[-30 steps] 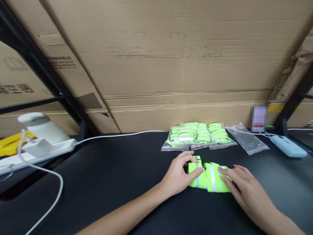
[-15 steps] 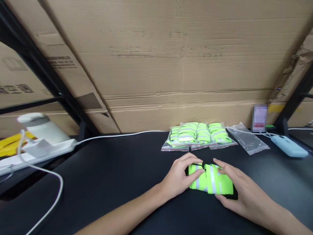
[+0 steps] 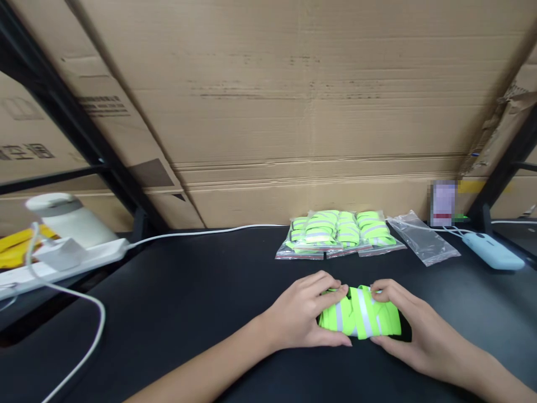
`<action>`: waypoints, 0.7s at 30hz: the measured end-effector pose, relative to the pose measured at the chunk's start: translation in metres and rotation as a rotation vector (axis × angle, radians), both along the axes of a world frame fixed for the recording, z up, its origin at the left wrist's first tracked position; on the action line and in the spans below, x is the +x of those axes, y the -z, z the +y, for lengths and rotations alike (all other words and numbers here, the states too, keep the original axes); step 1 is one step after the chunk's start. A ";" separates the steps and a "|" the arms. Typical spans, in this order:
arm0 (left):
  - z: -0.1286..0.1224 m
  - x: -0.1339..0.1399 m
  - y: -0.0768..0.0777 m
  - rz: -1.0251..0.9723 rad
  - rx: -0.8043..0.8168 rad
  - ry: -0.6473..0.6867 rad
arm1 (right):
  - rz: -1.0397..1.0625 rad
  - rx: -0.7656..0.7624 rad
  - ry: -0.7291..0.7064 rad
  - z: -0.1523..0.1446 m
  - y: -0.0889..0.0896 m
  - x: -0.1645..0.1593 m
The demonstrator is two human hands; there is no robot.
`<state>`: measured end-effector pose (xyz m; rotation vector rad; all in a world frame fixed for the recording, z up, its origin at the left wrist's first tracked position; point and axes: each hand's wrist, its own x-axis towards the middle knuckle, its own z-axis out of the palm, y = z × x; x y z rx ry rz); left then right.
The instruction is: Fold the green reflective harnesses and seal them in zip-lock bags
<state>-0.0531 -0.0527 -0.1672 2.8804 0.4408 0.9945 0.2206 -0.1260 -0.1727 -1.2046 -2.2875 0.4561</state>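
A folded bundle of neon yellow-green reflective strap (image 3: 363,313) with silver stripes lies on the black table (image 3: 201,291). My left hand (image 3: 308,313) grips its left end, thumb along the near edge and fingers over the far edge. Around the right end, my right hand (image 3: 405,322) is closed, its fingertips on the top and its thumb at the near edge. A black part of the bundle peeks out beside the right palm. Behind the hands, several similar bundles (image 3: 321,229) sit in clear zip bags. An unfilled clear bag (image 3: 423,238) lies to their right.
Cardboard (image 3: 293,112) walls off the back. At the left are a power strip (image 3: 103,252) with a white charger (image 3: 62,254), a pale bottle (image 3: 79,221) and a yellow item (image 3: 17,246). A light blue device (image 3: 493,251) lies at the right on a white cable.
My left thumb has moved from the top of the bundle to its near edge. My right fingers have come down onto the bundle, which has shifted slightly towards me.
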 end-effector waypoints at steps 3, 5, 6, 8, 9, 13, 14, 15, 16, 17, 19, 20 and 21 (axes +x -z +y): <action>0.000 0.001 0.001 0.046 0.096 -0.018 | -0.038 -0.054 0.004 0.006 -0.014 -0.006; -0.001 0.001 0.002 0.075 0.149 -0.047 | -0.083 -0.020 -0.006 0.011 -0.021 -0.012; -0.001 0.001 0.003 0.084 0.167 -0.063 | -0.121 0.019 -0.019 0.014 -0.025 -0.015; -0.001 0.000 0.005 0.078 0.194 -0.089 | -0.233 0.100 -0.056 0.020 -0.030 -0.022; -0.001 -0.001 0.006 0.064 0.209 -0.098 | -0.298 0.125 -0.074 0.024 -0.032 -0.025; 0.000 -0.003 0.008 -0.002 0.253 -0.120 | -0.484 0.141 -0.105 0.038 -0.037 -0.041; 0.000 -0.003 0.008 -0.007 0.242 -0.120 | -0.501 0.149 -0.105 0.040 -0.036 -0.044; 0.000 -0.003 0.008 -0.011 0.224 -0.121 | -0.510 0.158 -0.104 0.042 -0.034 -0.047; 0.000 -0.003 0.008 -0.015 0.204 -0.119 | -0.515 0.165 -0.099 0.042 -0.032 -0.050; 0.000 -0.003 0.008 -0.024 0.190 -0.117 | -0.517 0.164 -0.094 0.043 -0.029 -0.052; -0.001 -0.003 0.009 -0.057 0.181 -0.110 | -0.523 0.150 -0.078 0.041 -0.024 -0.054; -0.001 -0.003 0.009 -0.077 0.182 -0.101 | -0.527 0.141 -0.074 0.040 -0.022 -0.054; -0.001 -0.003 0.010 -0.100 0.183 -0.092 | -0.529 0.134 -0.073 0.039 -0.021 -0.054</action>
